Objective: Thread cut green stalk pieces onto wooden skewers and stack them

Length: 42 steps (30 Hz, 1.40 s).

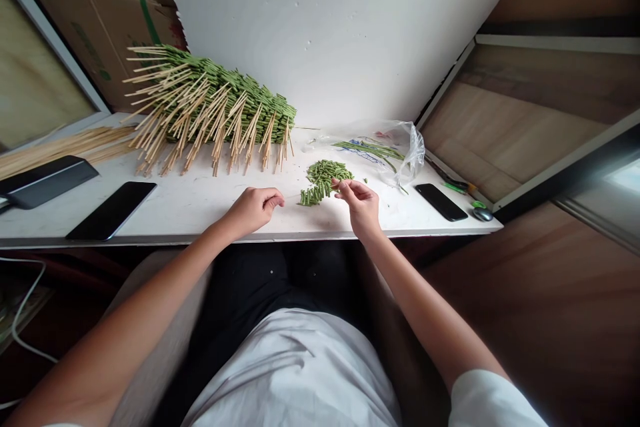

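Note:
A short row of cut green bean pieces (314, 195) sits side by side on a thin bamboo skewer between my hands, just above the table. My left hand (255, 208) is closed around the skewer's left end, of which only a faint line shows. At the right end of the row, my right hand (361, 203) pinches with thumb and forefinger on what looks like a bean piece, mostly hidden by the fingertips. Right behind the row lies a loose heap of cut bean pieces (327, 170). A large stack of filled bean skewers (225, 97) stands at the back left.
Bare bamboo skewers (65, 147) lie at the far left, behind a dark device (50, 181) and a black phone (113, 210). A clear plastic bag (413, 147) with long beans is back right. Another phone (441, 202) and a mouse (483, 214) lie right.

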Each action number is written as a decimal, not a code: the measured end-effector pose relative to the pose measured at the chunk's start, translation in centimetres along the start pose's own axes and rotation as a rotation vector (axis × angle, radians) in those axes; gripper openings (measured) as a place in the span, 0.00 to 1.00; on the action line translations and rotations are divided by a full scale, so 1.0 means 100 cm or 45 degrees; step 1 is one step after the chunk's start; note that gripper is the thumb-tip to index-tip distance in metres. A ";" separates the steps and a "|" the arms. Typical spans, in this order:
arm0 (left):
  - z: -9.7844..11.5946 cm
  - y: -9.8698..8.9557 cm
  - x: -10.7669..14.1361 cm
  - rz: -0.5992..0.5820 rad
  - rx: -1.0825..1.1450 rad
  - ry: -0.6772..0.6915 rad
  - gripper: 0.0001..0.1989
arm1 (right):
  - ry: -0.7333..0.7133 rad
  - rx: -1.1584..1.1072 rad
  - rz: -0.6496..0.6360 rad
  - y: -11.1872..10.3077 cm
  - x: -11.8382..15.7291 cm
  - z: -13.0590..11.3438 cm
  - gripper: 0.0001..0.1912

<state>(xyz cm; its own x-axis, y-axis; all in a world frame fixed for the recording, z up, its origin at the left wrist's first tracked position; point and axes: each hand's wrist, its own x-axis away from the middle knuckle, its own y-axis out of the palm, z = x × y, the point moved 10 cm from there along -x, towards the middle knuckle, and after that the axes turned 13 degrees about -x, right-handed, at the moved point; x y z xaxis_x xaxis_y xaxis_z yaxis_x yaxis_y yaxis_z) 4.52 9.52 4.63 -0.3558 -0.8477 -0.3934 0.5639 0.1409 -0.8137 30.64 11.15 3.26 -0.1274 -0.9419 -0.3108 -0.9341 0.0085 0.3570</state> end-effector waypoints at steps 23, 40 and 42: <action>-0.008 -0.010 -0.003 0.055 0.028 -0.070 0.16 | 0.031 0.126 -0.066 0.003 -0.003 0.009 0.22; -0.046 -0.010 -0.005 0.095 -0.083 -0.150 0.16 | -0.231 1.217 -0.626 0.041 -0.026 0.044 0.12; -0.047 -0.011 -0.005 0.098 -0.077 -0.155 0.15 | -0.203 1.161 -0.588 0.041 -0.030 0.044 0.11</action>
<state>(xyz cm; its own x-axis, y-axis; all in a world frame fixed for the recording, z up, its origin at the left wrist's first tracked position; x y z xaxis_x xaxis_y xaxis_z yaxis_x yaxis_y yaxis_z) 0.58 12.22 3.71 -0.2178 -0.8886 -0.4038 0.5389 0.2354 -0.8088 25.75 15.52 1.74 0.3267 -0.8632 -0.3849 -0.7926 -0.0284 -0.6091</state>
